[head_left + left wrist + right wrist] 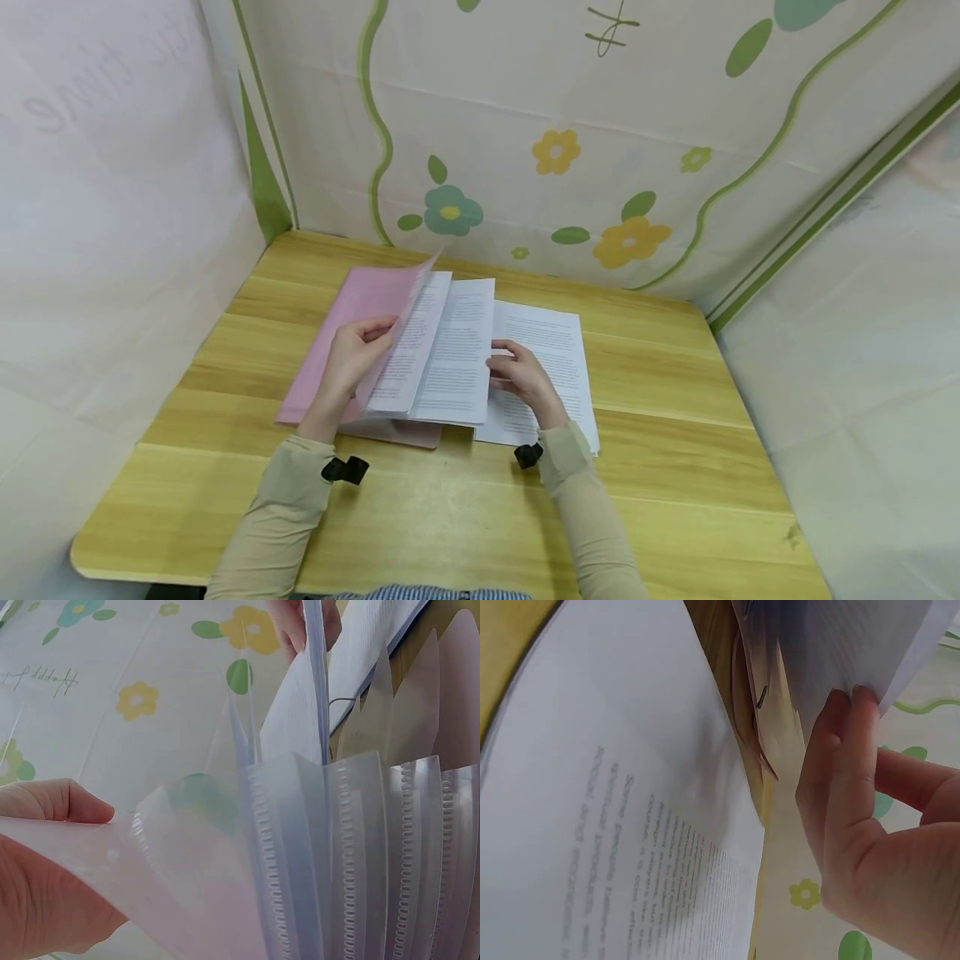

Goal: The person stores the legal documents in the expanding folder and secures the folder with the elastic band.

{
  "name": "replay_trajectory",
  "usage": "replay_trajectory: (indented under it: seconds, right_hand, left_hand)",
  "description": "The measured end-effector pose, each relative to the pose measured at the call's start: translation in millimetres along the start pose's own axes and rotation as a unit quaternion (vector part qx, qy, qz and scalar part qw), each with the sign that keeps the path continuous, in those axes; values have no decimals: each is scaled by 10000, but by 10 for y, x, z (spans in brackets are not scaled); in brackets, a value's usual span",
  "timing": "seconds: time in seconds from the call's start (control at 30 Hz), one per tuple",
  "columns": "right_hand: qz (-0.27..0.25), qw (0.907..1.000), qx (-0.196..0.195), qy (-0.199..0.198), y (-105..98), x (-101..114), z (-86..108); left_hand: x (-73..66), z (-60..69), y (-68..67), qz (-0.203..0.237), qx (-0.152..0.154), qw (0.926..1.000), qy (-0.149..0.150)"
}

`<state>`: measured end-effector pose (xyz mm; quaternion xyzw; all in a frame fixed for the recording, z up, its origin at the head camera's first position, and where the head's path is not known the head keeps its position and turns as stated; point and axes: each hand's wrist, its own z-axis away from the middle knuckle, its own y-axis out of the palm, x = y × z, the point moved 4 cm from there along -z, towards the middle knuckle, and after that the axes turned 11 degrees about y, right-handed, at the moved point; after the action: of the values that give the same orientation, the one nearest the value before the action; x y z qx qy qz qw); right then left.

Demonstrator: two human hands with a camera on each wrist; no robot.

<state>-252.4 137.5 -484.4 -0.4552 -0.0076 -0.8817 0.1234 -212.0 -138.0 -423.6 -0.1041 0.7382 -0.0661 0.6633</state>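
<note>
A pink document folder (363,287) with clear pockets (352,847) lies opened on the table. My left hand (352,354) pinches its raised translucent pink cover (202,900) between thumb and fingers. Printed sheets (457,350) stand partly inside the folder, among the fanned pockets. At their right edge, my right hand (525,375) grips the sheets with thumb and fingertips, as the right wrist view shows. Beneath that hand lies another stack of printed paper (551,350). How deep the held sheets sit in the pocket is hidden.
The wooden table (675,475) extends to both sides and in front of the folder. White flower-patterned fabric walls (510,192) rise behind it and at left and right. A black wrist strap mount (345,470) sits on the left sleeve.
</note>
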Motion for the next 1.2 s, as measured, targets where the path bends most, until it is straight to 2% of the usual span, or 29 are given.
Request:
replay_trajectory:
  seconds: [0.47, 0.8, 1.2]
  right_hand:
    - [-173, 9992, 348, -136, 173, 119, -2]
    - [-486, 9966, 614, -249, 309, 158, -42]
    - [-351, 9955, 769, -418, 457, 198, -70]
  left_hand:
    - [-7, 4, 8, 139, -71, 9999, 30]
    - [2, 1, 18, 289, -106, 9995, 7]
    - [15, -4, 24, 225, -149, 9996, 42]
